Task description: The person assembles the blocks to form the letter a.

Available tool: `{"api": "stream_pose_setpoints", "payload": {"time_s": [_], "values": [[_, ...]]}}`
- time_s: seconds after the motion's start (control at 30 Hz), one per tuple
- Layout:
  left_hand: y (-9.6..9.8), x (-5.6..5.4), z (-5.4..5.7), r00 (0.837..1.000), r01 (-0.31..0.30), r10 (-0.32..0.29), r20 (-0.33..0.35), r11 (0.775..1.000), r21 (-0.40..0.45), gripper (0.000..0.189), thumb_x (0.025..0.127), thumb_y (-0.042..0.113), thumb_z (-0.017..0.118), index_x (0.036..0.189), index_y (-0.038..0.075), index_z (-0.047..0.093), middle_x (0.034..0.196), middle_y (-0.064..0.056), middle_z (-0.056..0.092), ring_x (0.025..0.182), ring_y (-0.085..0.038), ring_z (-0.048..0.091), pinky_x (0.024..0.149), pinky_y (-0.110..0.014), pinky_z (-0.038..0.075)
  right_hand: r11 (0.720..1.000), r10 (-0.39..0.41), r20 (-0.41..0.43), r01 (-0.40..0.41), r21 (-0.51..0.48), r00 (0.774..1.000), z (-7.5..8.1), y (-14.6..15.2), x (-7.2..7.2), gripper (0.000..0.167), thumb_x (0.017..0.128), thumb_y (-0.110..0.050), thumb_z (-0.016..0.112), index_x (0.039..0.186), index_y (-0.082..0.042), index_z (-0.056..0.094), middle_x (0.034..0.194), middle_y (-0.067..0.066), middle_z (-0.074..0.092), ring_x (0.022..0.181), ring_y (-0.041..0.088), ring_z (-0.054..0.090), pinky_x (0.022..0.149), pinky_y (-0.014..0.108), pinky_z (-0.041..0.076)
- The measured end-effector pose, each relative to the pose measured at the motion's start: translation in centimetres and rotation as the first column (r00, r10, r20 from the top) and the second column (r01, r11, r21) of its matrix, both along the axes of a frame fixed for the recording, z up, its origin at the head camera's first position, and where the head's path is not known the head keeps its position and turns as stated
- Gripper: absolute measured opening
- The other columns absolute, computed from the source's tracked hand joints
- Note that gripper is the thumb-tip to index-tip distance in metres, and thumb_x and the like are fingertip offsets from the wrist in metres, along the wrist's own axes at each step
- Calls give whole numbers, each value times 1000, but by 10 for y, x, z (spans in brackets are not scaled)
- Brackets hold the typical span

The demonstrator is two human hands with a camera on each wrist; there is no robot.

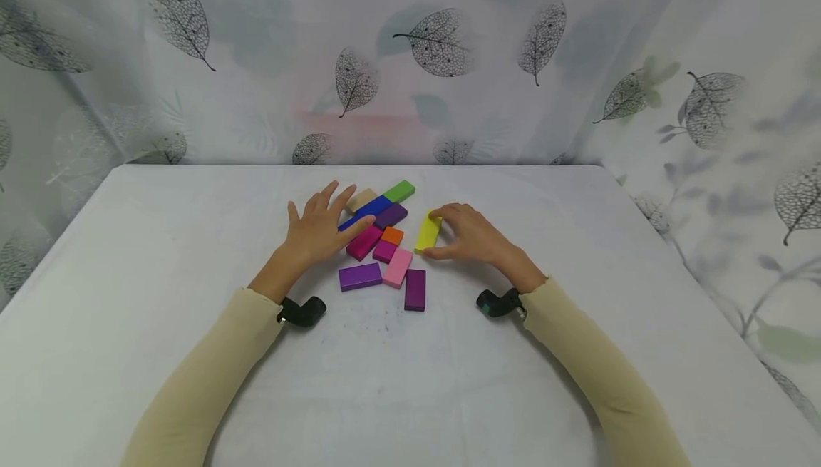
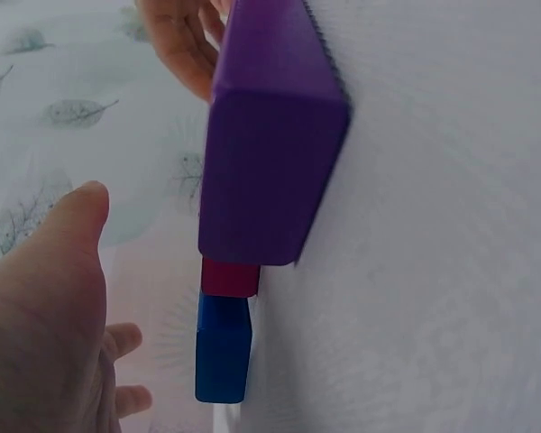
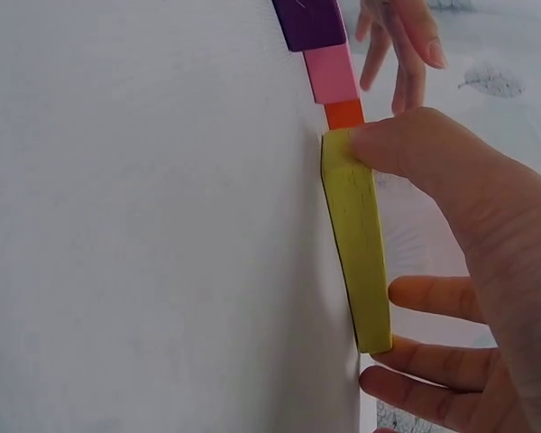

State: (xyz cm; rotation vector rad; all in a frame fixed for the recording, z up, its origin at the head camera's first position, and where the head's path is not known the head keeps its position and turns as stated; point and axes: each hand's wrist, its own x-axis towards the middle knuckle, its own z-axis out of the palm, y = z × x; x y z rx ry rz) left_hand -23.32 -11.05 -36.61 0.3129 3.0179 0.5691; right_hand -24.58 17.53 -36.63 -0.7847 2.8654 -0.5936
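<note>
A yellow wooden block [image 1: 427,232] lies flat on the table, right of the other blocks. My right hand [image 1: 473,234] holds it by its ends, thumb at the near end and fingertips at the far end; the right wrist view shows the thumb on the yellow block [image 3: 356,239]. My left hand [image 1: 314,228] is spread beside the left of the group, its thumb over the blue block [image 1: 365,213] and magenta block [image 1: 364,242]. From the left wrist, a purple block [image 2: 270,171] stands nearest, with the left hand [image 2: 45,298] apart from it.
Around the middle lie a green block [image 1: 400,191], a tan block [image 1: 361,200], a dark purple block [image 1: 391,215], an orange block [image 1: 393,236] and a pink block [image 1: 398,268]. A plum block [image 1: 415,290] is nearest. White cloth covers the table [image 1: 359,396]; leaf-patterned fabric [image 1: 256,96] hangs behind.
</note>
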Motion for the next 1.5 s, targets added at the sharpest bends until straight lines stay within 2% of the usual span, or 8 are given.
{"api": "stream_pose_setpoints", "payload": {"time_s": [0.5, 0.7, 0.9, 1.07, 1.27, 1.37, 1.5], "values": [[-1, 0, 0, 1000, 16, -15, -5, 1000, 16, 80, 93, 64, 40, 157, 21, 17, 163, -14, 10, 147, -42, 13, 110, -70, -3, 996, 47, 32, -44, -74, 998, 0, 21, 4, 65, 78, -38, 79, 131, -7, 59, 142, 16, 50, 133, 35, 40, 110, 58, 29], [1, -2, -1, 996, 61, -59, -68, 997, 37, 78, 95, 59, 44, 156, 17, 21, 162, -14, 15, 147, -39, 14, 115, -63, 6, 991, 75, 56, -68, -111, 996, 1, 31, 6, 62, 78, -33, 80, 131, -7, 59, 143, 19, 47, 134, 37, 39, 110, 59, 28], [2, -2, 0, 988, 103, -94, -125, 992, 73, 74, 96, 54, 47, 155, 15, 26, 160, -15, 21, 146, -37, 19, 115, -60, 15, 986, 109, 76, -98, -134, 991, 0, 38, 6, 62, 79, -29, 80, 132, -7, 58, 145, 20, 44, 136, 38, 36, 110, 59, 28], [5, -2, 2, 978, 139, -124, -166, 987, 81, 68, 97, 51, 49, 152, 15, 32, 155, -16, 29, 142, -39, 26, 112, -60, 22, 982, 123, 113, -105, -156, 986, 1, 42, 7, 61, 80, -27, 79, 134, -8, 57, 149, 19, 41, 139, 37, 32, 112, 60, 25], [13, -4, 5, 958, 207, -193, -211, 977, 47, 61, 95, 45, 57, 145, 13, 45, 144, -17, 43, 133, -37, 37, 106, -57, 31, 977, 137, 147, -109, -185, 980, 0, 45, 6, 60, 81, -25, 78, 135, -10, 56, 152, 17, 37, 143, 36, 28, 114, 60, 21], [18, -4, 5, 949, 252, -242, -204, 967, 26, 56, 94, 41, 61, 141, 13, 50, 140, -16, 48, 129, -37, 42, 103, -56, 34, 972, 144, 154, -111, -206, 978, -2, 47, 6, 59, 81, -24, 78, 135, -10, 56, 153, 16, 35, 144, 36, 26, 114, 60, 20], [24, -3, 5, 928, 343, -333, -169, 939, 32, 48, 93, 34, 65, 136, 14, 56, 135, -13, 52, 128, -35, 43, 102, -56, 33, 967, 150, 150, -113, -228, 977, -4, 50, 7, 59, 82, -23, 78, 134, -10, 57, 154, 17, 35, 144, 36, 26, 114, 60, 20]]}}
